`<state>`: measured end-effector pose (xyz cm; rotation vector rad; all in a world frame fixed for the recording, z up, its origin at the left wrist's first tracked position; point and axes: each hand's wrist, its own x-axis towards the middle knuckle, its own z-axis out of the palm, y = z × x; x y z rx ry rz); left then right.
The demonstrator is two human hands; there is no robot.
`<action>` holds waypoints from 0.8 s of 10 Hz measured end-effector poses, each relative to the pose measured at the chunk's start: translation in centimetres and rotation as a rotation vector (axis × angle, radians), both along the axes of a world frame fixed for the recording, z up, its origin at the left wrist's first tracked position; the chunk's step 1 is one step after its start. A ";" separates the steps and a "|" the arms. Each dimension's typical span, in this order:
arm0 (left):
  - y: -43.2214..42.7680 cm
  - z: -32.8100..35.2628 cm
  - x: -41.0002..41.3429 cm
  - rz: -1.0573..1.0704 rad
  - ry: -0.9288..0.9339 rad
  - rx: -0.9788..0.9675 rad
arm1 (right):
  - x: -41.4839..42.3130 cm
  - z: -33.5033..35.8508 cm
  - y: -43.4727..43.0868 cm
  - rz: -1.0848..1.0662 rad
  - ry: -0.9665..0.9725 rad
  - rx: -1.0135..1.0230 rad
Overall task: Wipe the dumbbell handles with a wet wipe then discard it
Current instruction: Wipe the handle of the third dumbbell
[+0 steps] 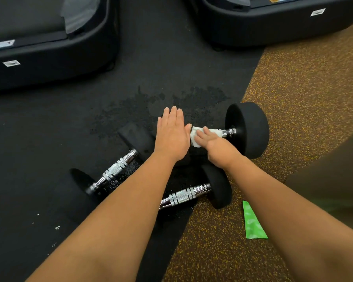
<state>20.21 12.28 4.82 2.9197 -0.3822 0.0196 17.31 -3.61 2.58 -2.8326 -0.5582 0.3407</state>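
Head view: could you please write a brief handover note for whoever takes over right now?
Left hand: open, flat on the left end of the far black-headed chrome dumbbell.
Right hand: grips the white wet wipe around that dumbbell's handle.
Nearer lie the left black dumbbell and the near black dumbbell. The green wipe packet is on the brown speckled floor.
Done: wiping is under way; whether the nearer handles are wiped cannot be told.
Left: finish the handles, discard the wipe; no bin in view.

1 head-worn view, steeply downward, near the floor [171, 74].
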 end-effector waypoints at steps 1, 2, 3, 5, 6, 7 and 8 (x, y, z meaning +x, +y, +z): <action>-0.1 0.0 0.0 0.000 -0.002 0.014 | 0.4 0.2 1.3 -0.111 -0.023 0.044; 0.0 -0.1 0.0 0.005 -0.003 0.011 | 1.0 0.3 2.6 -0.141 -0.040 0.023; -0.1 0.0 -0.1 0.004 -0.002 0.004 | 1.1 -0.3 2.4 -0.134 -0.034 0.041; -0.1 0.2 0.0 0.006 -0.003 0.013 | 1.6 -1.2 1.9 -0.181 -0.066 0.044; -0.1 0.1 0.0 0.010 -0.001 0.002 | 1.9 -0.5 2.9 -0.218 -0.059 0.009; -0.1 0.1 -0.1 0.012 -0.011 -0.004 | 1.6 -0.6 3.0 -0.179 -0.057 0.028; -0.1 0.2 -0.2 0.012 -0.002 -0.011 | 1.0 -1.2 1.6 -0.102 -0.085 0.023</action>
